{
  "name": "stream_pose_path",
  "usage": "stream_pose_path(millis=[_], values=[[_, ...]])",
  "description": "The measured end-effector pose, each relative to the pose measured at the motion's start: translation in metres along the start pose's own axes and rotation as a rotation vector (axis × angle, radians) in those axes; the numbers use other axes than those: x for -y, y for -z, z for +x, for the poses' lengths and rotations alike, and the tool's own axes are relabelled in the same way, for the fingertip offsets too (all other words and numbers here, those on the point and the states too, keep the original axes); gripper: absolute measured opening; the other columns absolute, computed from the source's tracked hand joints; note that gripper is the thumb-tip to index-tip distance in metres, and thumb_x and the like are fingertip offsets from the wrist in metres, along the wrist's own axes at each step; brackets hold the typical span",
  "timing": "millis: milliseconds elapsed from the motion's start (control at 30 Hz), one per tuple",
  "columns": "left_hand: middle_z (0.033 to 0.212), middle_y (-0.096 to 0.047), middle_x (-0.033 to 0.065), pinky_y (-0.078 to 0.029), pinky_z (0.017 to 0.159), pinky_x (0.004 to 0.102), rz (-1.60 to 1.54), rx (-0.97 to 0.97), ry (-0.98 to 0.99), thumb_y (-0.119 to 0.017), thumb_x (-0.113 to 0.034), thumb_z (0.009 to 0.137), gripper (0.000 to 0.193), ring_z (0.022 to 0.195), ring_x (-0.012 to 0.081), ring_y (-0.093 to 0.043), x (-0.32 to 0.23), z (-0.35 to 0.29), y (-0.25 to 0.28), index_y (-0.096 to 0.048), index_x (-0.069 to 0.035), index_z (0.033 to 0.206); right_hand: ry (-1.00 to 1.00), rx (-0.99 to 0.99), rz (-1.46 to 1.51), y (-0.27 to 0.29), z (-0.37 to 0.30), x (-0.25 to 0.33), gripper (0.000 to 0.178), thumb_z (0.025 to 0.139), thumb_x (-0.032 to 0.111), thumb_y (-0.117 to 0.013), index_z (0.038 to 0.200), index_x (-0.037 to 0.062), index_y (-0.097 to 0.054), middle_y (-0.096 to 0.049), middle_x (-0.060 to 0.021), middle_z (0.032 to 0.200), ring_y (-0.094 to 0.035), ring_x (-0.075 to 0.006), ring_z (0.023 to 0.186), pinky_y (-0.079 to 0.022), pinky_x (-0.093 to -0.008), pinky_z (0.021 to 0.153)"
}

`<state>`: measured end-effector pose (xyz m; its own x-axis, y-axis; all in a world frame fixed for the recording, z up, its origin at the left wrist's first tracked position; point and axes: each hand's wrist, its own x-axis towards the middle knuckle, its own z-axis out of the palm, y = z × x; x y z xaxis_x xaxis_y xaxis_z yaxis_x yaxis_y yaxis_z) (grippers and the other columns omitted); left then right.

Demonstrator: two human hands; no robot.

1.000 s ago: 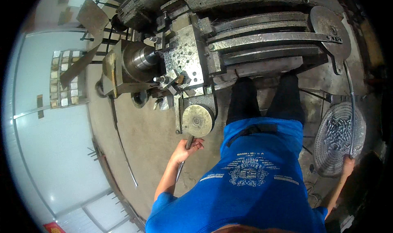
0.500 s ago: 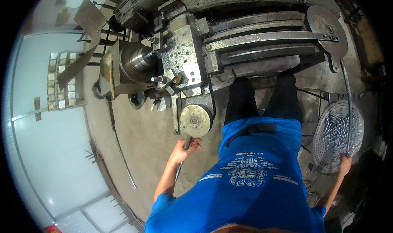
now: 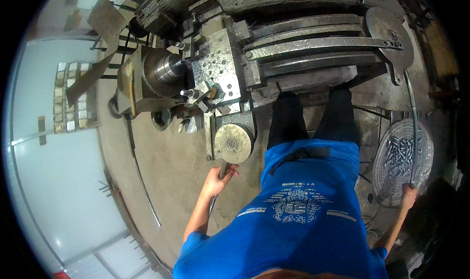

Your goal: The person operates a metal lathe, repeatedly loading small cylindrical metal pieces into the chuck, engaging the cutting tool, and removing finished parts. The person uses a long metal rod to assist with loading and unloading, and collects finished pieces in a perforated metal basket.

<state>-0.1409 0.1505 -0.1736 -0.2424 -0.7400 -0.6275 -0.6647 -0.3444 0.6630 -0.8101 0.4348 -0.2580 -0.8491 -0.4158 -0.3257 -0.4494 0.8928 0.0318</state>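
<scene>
My left hand point(image 3: 215, 181) is closed around the short bar handle point(image 3: 223, 170) below a round metal disc point(image 3: 233, 144) on the front of a lathe-like machine. At the far right, my right hand point(image 3: 409, 196) grips the lower end of a long metal lever point(image 3: 414, 127). This lever rises to a large round plate point(image 3: 390, 36), which a flat link bar point(image 3: 318, 45) joins to the slide. Left of the drilled tool plate point(image 3: 215, 58), with its clamped cutting tools, sits the shiny cylindrical chuck point(image 3: 170, 68).
A perforated oval basket point(image 3: 382, 181) holding many small metal parts point(image 3: 400, 154) stands behind the lever at right. A thin rod point(image 3: 144, 191) slants down at left, near a pale wall panel point(image 3: 63, 181). A dark motor point(image 3: 169, 12) sits at the back left.
My right hand and the long lever have swung slightly to the left. My left hand keeps its grip on the bar handle, nearly in the same place.
</scene>
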Motion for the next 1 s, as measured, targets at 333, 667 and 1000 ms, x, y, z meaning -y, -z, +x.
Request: stream_pose_path(millis=[333,667,1000], values=[[0.082,-0.067,0.0041,-0.046,0.073,0.028,-0.019,-0.007,-0.03,-0.053,-0.009,0.086,0.02,0.08,0.0129,-0.061,0.008,0.001,-0.001,-0.062,-0.004,0.103,-0.101,0.014,0.025,0.01,-0.018,0.023,0.043,0.071,0.04,-0.057,0.1,0.0084,-0.064,-0.06,-0.0187,0.106,-0.054,-0.036,0.102,-0.042,-0.0389,0.086],[0.082,-0.066,0.0031,-0.045,0.073,0.027,0.002,-0.004,-0.002,-0.053,-0.009,0.087,0.02,0.079,0.0116,-0.059,0.001,0.0,0.0,-0.062,-0.004,0.104,-0.093,-0.031,0.025,-0.01,-0.019,0.01,0.048,0.072,0.042,-0.056,0.101,0.0043,-0.06,-0.057,-0.0224,0.105,-0.053,-0.0396,0.099,-0.042,-0.042,0.084],[0.083,-0.066,0.0034,-0.045,0.073,0.0272,-0.023,0.018,-0.036,-0.053,-0.01,0.087,0.02,0.08,0.0116,-0.059,-0.001,0.001,0.001,-0.062,-0.004,0.104,-0.124,0.005,0.097,-0.004,-0.037,0.027,0.048,0.073,0.045,-0.056,0.101,0.006,-0.06,-0.06,-0.0238,0.099,-0.056,-0.0407,0.096,-0.043,-0.0427,0.082]])
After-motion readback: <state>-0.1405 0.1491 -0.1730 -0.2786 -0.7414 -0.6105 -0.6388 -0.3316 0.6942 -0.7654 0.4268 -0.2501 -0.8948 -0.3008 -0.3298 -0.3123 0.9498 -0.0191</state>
